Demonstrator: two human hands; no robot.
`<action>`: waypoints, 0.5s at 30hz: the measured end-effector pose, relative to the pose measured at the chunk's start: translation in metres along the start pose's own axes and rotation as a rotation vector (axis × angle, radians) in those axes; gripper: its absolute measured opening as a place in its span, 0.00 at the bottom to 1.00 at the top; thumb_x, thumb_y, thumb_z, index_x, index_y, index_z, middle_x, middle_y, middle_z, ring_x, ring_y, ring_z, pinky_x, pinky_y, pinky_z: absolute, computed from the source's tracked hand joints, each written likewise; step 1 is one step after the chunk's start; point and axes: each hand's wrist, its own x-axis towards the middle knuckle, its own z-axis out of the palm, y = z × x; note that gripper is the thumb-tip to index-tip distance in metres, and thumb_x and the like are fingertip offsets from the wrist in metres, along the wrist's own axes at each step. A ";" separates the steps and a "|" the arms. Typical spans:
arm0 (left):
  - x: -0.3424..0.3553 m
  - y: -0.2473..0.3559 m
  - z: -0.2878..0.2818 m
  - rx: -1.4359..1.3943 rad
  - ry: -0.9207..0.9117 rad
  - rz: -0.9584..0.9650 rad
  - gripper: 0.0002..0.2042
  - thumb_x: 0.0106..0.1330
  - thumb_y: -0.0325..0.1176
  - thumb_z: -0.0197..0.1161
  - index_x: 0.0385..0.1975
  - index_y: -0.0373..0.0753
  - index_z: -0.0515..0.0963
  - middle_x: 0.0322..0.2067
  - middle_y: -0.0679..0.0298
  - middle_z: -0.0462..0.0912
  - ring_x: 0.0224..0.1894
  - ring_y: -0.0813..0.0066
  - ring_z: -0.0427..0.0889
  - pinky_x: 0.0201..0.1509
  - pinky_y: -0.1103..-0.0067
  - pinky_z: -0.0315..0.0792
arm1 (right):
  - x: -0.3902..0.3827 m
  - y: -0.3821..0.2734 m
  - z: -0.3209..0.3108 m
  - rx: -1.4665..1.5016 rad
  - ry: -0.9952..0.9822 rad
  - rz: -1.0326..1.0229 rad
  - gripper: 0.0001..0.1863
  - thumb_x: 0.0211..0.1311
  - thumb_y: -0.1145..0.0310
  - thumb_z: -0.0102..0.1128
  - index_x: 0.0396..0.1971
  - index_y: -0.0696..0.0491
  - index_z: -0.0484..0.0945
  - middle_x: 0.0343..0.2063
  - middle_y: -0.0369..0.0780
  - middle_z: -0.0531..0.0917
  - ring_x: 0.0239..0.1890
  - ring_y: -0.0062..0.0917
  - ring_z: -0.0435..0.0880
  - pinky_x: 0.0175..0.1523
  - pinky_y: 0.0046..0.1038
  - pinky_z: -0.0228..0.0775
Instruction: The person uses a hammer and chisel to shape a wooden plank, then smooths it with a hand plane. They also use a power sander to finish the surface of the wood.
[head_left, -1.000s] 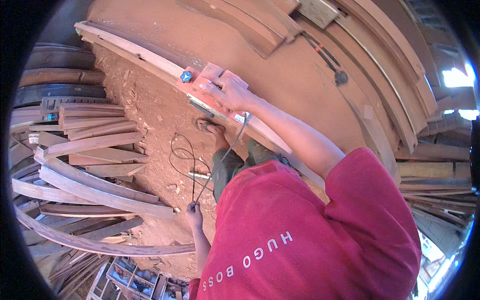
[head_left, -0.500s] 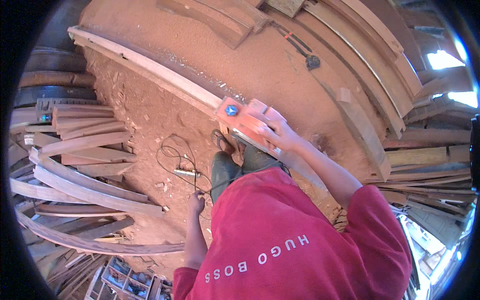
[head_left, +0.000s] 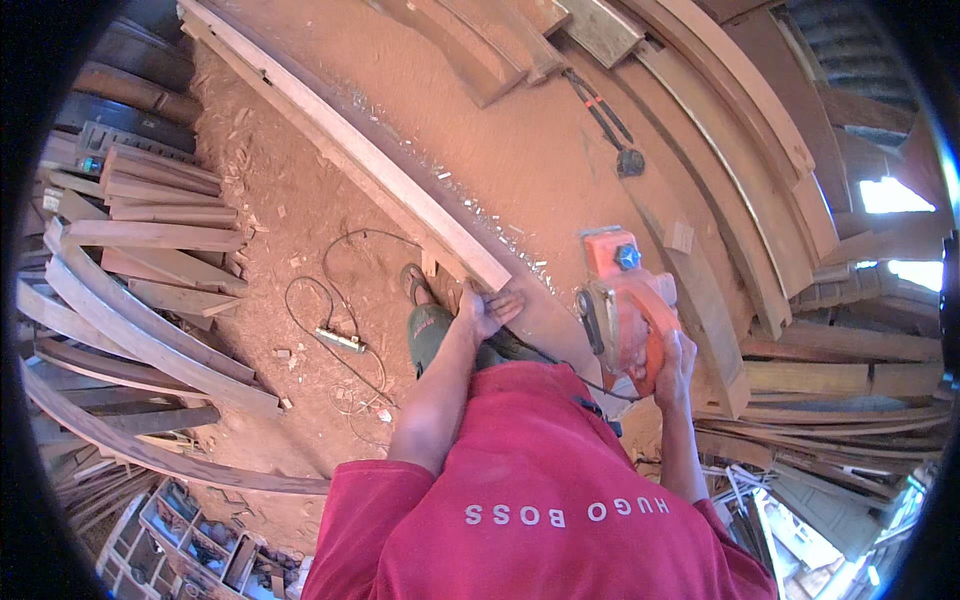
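Note:
My right hand (head_left: 676, 366) is wrapped round the rear handle of an orange electric hand planer (head_left: 628, 300) with a blue front knob. The planer is off to the right, apart from the long wooden plank (head_left: 370, 165). That plank runs from the far left towards me along the bench edge. My left hand (head_left: 488, 310) is at the plank's near end, its fingers stretched out and touching the end; the thumb shows only in part. A dark power cord (head_left: 545, 352) trails from the planer across my front.
Wood shavings (head_left: 500, 225) lie beside the plank on the dusty bench (head_left: 390, 65). Pincers (head_left: 602, 115) and curved boards (head_left: 715, 110) lie beyond. At left are stacked timbers (head_left: 165, 310); on the floor, a cord with a connector (head_left: 340, 341). A divided tray (head_left: 190, 530) stands lower left.
The planer has come off the plank and moved right in my right hand. My left hand has gone from the cord at my left side up to the plank's near end.

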 end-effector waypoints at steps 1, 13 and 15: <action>0.004 -0.006 0.011 -0.080 -0.046 0.105 0.34 0.73 0.58 0.38 0.61 0.30 0.63 0.54 0.41 0.73 0.58 0.43 0.74 0.60 0.55 0.74 | 0.002 -0.001 -0.004 0.017 0.012 -0.011 0.26 0.71 0.48 0.49 0.36 0.60 0.76 0.16 0.36 0.76 0.14 0.18 0.73 0.18 0.21 0.64; -0.039 -0.026 0.038 -0.632 -0.212 0.470 0.12 0.73 0.41 0.53 0.46 0.41 0.75 0.41 0.59 0.78 0.44 0.62 0.77 0.46 0.68 0.79 | 0.028 0.008 -0.039 0.116 -0.002 -0.130 0.25 0.72 0.50 0.50 0.29 0.60 0.75 0.16 0.36 0.77 0.13 0.18 0.74 0.16 0.21 0.63; -0.114 -0.054 0.070 -0.485 -0.237 0.540 0.16 0.73 0.45 0.55 0.47 0.38 0.75 0.42 0.58 0.79 0.44 0.61 0.79 0.52 0.69 0.80 | 0.031 0.005 -0.036 0.144 -0.008 -0.119 0.24 0.73 0.52 0.50 0.30 0.60 0.76 0.17 0.36 0.77 0.14 0.17 0.74 0.17 0.21 0.62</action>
